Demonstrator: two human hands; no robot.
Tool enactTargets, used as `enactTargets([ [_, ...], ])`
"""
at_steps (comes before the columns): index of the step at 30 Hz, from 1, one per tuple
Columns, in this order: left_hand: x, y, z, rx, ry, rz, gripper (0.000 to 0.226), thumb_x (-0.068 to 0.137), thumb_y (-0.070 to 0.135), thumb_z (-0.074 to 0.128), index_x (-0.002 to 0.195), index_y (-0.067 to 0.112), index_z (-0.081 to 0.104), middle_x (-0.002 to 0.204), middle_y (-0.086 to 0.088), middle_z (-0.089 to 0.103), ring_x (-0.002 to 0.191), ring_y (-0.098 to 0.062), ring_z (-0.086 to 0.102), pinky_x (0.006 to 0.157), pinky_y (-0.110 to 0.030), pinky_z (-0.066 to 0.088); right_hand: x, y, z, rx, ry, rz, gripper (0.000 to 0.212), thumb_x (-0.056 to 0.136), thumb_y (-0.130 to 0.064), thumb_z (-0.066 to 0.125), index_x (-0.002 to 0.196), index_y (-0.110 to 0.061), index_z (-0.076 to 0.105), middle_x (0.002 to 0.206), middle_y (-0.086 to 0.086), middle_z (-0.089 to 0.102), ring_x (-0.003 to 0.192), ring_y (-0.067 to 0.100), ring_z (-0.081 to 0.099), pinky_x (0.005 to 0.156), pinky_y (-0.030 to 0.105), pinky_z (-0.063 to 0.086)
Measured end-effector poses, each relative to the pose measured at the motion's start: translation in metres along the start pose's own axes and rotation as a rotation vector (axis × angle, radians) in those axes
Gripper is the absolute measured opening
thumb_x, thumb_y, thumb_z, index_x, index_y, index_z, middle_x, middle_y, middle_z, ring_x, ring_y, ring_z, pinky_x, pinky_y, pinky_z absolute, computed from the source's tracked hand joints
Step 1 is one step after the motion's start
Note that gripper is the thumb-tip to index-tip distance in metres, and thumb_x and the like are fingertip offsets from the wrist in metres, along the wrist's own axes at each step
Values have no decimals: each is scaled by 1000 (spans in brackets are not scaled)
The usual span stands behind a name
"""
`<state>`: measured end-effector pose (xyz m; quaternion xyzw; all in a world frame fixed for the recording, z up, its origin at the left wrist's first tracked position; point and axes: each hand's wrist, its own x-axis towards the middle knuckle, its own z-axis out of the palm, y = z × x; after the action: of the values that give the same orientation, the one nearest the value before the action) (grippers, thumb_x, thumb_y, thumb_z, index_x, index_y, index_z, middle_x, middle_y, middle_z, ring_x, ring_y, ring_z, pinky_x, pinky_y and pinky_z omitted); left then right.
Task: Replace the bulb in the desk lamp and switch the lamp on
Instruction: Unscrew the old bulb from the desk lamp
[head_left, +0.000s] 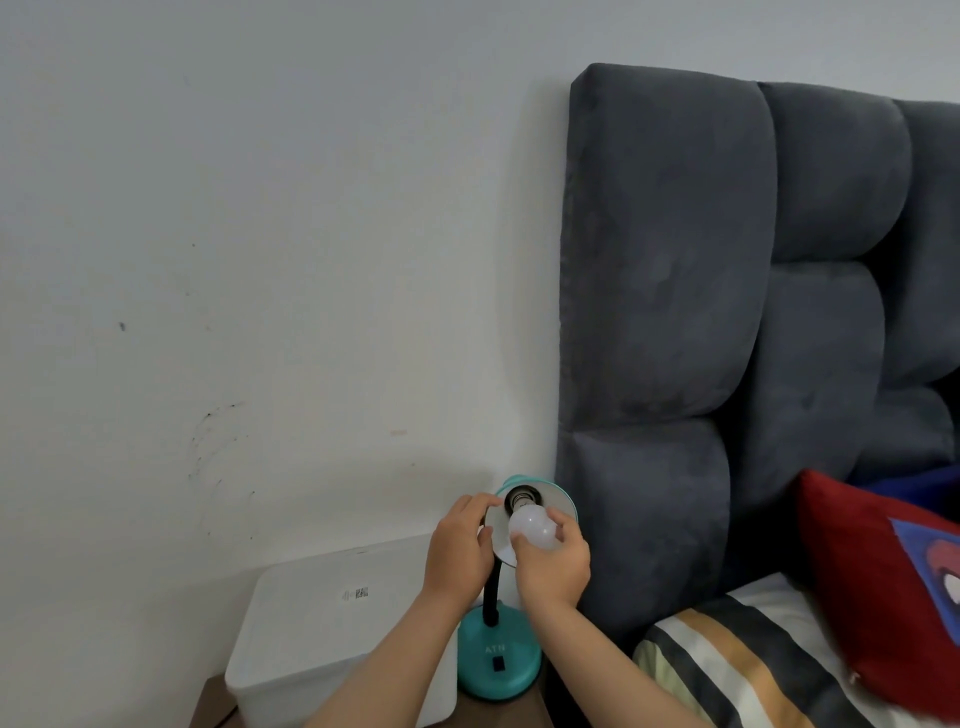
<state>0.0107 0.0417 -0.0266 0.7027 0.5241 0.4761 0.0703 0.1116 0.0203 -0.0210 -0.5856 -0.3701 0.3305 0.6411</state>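
One head-camera view, looking forward and down. Both hands work at the shade (558, 503) of a teal gooseneck desk lamp (498, 667) standing on a wooden bedside surface (210, 701), between a white lidded box (322, 618) and a dark grey padded headboard (727, 312). Left hand (457, 551): fingers curled round the shade's left rim, steadying it. Right hand (553, 564): thumb and fingers wrapped round a frosted white bulb (532, 527), whose metal base points into the dark socket (522, 498) at the centre of the shade; whether the threads are engaged cannot be told. A black rocker switch (497, 664) sits on the lamp base, untouched, and the bulb is unlit. A striped bedcover (727, 670) and red cushion (878, 587) lie at right.

Progress, as judged: the bulb is at the socket mouth, either being seated or being withdrawn, and the view does not settle which. No second bulb is in sight. Still left in either case: a bulb screwed fully home, then the base switch pressed
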Motion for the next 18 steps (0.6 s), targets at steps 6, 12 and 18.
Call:
enactTargets([
  [6,0,2,-2,5,-14,-9,41,79,-6,52,105,25,59,97,4,59,82,-17,59,75,-37,54,2,0,-5,-15,-16,-85,48,67,7,71,108,-18,65,113,5,54,99,20,53,88,30,46],
  [12,0,2,-3,4,-14,-16,41,79,-6,53,104,25,59,98,4,60,83,-15,59,76,-37,54,5,2,-6,-52,-44,-155,48,67,14,64,105,-16,67,107,0,53,98,19,55,81,24,44],
  [18,0,2,-3,3,-9,-11,41,80,-7,53,105,24,59,99,4,60,85,-14,59,78,-35,54,8,7,-7,-171,-80,-240,54,67,15,60,105,-24,67,110,-3,54,102,20,55,71,16,41],
])
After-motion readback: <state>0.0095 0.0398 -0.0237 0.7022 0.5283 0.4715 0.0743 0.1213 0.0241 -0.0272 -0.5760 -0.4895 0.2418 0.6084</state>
